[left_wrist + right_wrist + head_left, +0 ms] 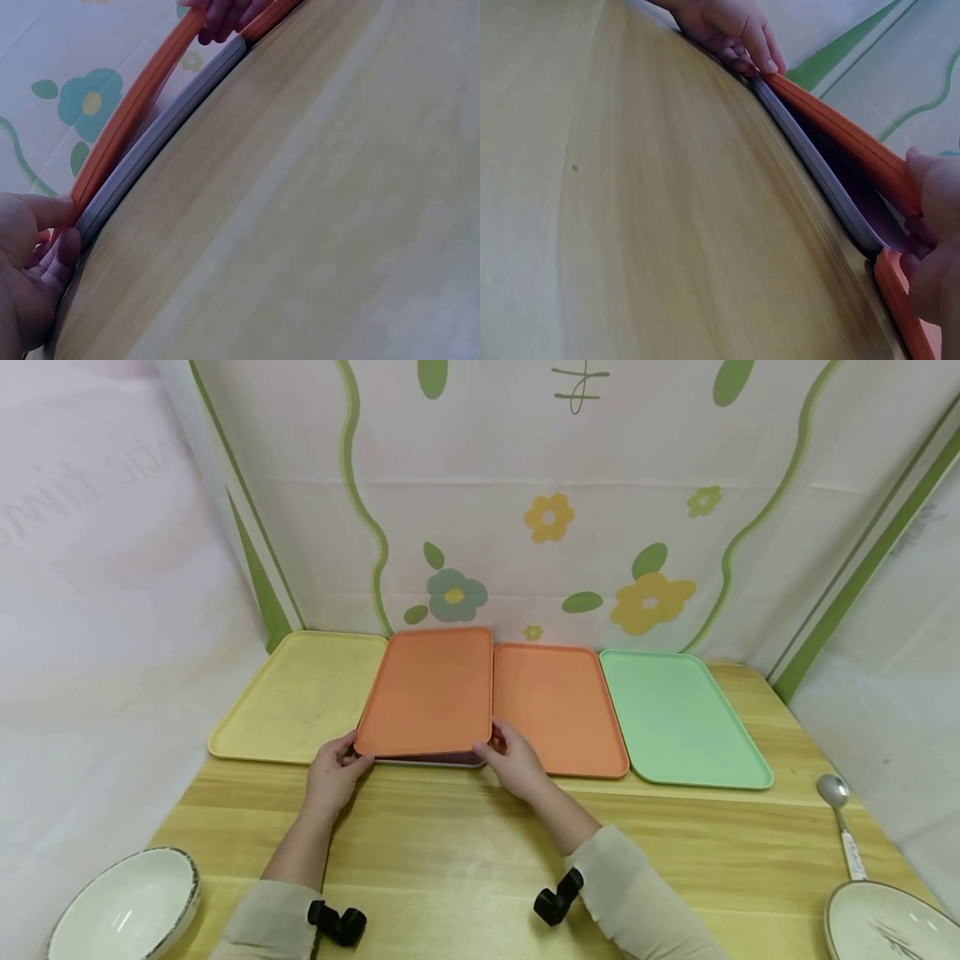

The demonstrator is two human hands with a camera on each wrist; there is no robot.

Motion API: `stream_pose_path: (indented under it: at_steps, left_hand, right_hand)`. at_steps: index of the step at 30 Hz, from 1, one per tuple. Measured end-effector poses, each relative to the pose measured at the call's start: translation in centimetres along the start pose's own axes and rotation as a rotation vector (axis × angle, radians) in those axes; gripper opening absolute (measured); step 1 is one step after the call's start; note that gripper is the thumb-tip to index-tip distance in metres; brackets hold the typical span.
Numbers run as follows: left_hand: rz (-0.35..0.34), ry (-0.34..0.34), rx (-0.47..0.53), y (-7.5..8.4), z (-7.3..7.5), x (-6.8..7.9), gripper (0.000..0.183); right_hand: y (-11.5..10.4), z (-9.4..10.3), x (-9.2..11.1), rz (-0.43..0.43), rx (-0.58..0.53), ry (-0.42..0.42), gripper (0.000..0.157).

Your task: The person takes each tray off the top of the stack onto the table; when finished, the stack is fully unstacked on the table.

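Both hands hold an orange tray point(427, 693) by its two near corners. The left hand point(332, 781) pinches the left corner, thumb in front. At the right corner the right hand point(517, 764) grips with its thumb on the edge and fingers below. Beneath lies a grey tray point(169, 120), mostly hidden, its near edge showing. In the right wrist view a dark wedge-shaped gap separates the orange tray's edge point(847, 139) from the grey one, wider toward the right hand. A second orange tray point(558, 710) lies flat just right of the right hand.
A yellow tray point(303, 693) lies at the left and a green tray point(682, 718) at the right, in one row along the back curtain point(480, 460). A bowl point(127, 906) stands front left. Front right are a spoon point(843, 827) and a patterned dish point(892, 922).
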State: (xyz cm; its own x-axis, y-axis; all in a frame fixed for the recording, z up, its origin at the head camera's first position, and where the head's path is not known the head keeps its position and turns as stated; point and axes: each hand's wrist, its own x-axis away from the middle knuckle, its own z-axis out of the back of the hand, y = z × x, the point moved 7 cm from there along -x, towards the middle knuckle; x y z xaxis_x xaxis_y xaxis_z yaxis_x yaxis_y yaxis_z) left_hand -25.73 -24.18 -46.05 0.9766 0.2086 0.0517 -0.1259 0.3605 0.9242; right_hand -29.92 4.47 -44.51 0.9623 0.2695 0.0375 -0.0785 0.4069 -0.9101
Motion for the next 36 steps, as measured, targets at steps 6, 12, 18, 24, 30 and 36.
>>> stream_pose_path:
  at_steps: [6, 12, 18, 24, 30, 36]
  left_hand:
    - [0.020, 0.019, -0.012, 0.0, 0.0, 0.2, 0.060]
    - [0.020, 0.034, -0.012, -0.2, 0.0, 0.1, 0.061]
    - [0.012, 0.037, 0.071, -0.3, -0.1, 0.0, 0.062]
    - [0.000, 0.031, 0.148, -0.1, -0.2, 0.0, 0.061]
    - [0.009, 0.027, 0.237, 0.0, -0.3, -0.1, 0.060]
    - [0.038, 0.044, 0.281, -0.3, -0.3, -0.2, 0.054]
  right_hand:
    - [-0.7, -0.8, -0.3, 0.012, -0.291, 0.013, 0.070]
    - [-0.9, -1.8, -0.7, -0.048, -0.604, -0.016, 0.071]
    - [-1.1, -0.3, -0.2, 0.019, -0.754, 0.004, 0.070]
    - [-0.3, 2.1, 0.6, -0.019, -0.723, 0.020, 0.063]
    - [0.4, 5.1, 1.6, -0.021, -0.718, 0.002, 0.056]
    - [1.4, 8.5, 3.2, 0.005, -0.687, 0.010, 0.057]
